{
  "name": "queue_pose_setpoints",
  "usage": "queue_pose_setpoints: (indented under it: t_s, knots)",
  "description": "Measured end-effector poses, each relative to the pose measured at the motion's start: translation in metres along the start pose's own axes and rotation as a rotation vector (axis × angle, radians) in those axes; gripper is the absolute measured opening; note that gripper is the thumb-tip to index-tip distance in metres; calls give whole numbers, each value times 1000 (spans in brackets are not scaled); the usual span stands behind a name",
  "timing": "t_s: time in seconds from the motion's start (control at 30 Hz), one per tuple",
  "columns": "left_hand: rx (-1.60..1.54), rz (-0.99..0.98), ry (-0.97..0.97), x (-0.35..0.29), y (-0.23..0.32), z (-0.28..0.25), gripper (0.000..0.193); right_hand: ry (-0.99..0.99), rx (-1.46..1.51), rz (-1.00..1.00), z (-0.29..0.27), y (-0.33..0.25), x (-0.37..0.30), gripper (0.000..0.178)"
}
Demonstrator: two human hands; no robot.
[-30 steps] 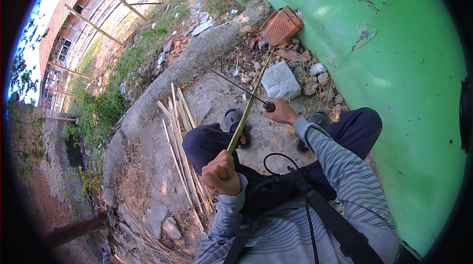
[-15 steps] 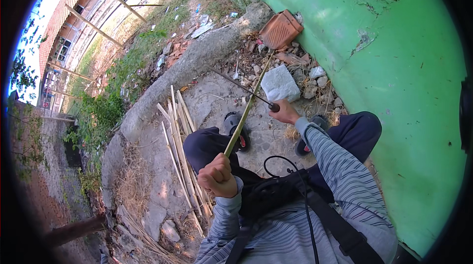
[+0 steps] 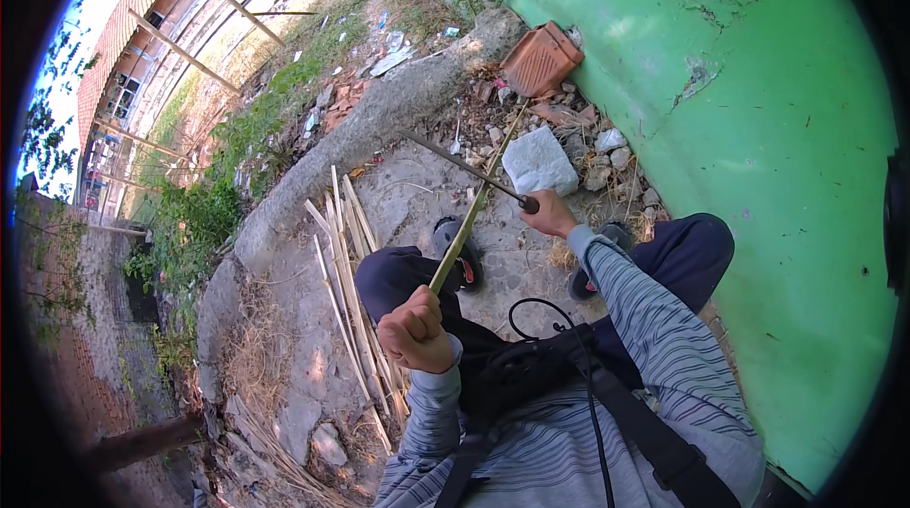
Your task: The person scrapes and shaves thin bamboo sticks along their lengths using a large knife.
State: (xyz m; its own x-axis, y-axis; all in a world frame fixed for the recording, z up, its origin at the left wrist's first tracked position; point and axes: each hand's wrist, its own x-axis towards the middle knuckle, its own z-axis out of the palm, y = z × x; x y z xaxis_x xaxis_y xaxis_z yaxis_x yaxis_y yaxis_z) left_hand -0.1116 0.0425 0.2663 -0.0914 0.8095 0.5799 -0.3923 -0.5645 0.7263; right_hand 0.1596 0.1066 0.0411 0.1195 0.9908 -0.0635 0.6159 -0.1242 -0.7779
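My left hand [image 3: 415, 330] is closed around the near end of a long greenish bamboo strip [image 3: 459, 238]. The strip slants away from me, its far end near the rubble by the wall. In my right hand [image 3: 552, 214] is the dark handle of a long, narrow-bladed knife [image 3: 463, 165], its blade pointing to the far left. The blade crosses the strip about midway along it; whether its edge bites into the strip I cannot tell. Several pale split strips [image 3: 353, 266] lie on the ground left of my left knee.
A white block [image 3: 540, 161] sits just beyond my right hand, among stones. Behind it an orange clay tile [image 3: 541, 60] leans by the green wall [image 3: 739, 176], which rises close on my right. A rough concrete curb [image 3: 379, 100] curves around the far left. My shoes [image 3: 457, 250] flank the strip's ground.
My left hand has shifted slightly left and toward me with the bamboo strip. The knife blade has turned, showing a broader face. My right hand has barely moved.
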Motion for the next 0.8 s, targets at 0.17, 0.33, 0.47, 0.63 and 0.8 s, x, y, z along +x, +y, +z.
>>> queue_pose_setpoints:
  t_s: [0.17, 0.33, 0.47, 0.63, 0.8]
  knots:
    - [-11, 2, -22, -5, -2, 9, 61, 117, 59, 142, 3, 52, 15, 31]
    - [8, -21, -7, -6, -1, 4, 62, 64, 68, 223, 1, 31, 12, 32]
    - [16, -19, 54, -7, 0, 0, 62, 26, 43, 60, 7, 19, 1, 29]
    - [-11, -41, 42, -6, -1, 7, 61, 110, 10, 393, 15, 78, 24, 39]
    - [-34, -107, -144, -1, 5, 11, 50, 144, 8, 509, 4, 85, 20, 46]
